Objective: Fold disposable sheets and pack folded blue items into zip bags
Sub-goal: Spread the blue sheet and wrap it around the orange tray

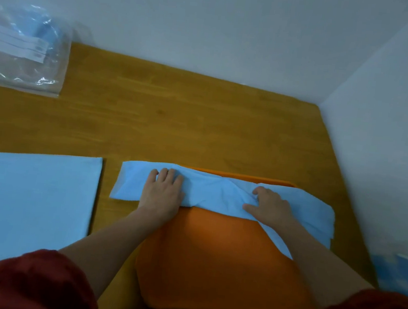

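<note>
The counter (pixel 176 117) bears an orange mat (pixel 213 255), and the folded blue sheet (pixel 209 189) lies across its far edge, long axis left to right, under both hands. The left hand (pixel 162 192) presses flat, fingers straight and together; the right hand (pixel 270 205) has fingers bent on a crease, pinch not confirmable. White labels on the zip bags (pixel 31 73), far left, are illegible.

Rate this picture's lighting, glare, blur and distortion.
Head view: dim, flat, bluish light, with hardly any shadow on the wooden table. Head view: white glare streaks on the zip bags at far left. Head view: soft throughout, the red sleeves most blurred at the bottom. Head view: the wide-angle lens splays the table edges and walls.
</note>
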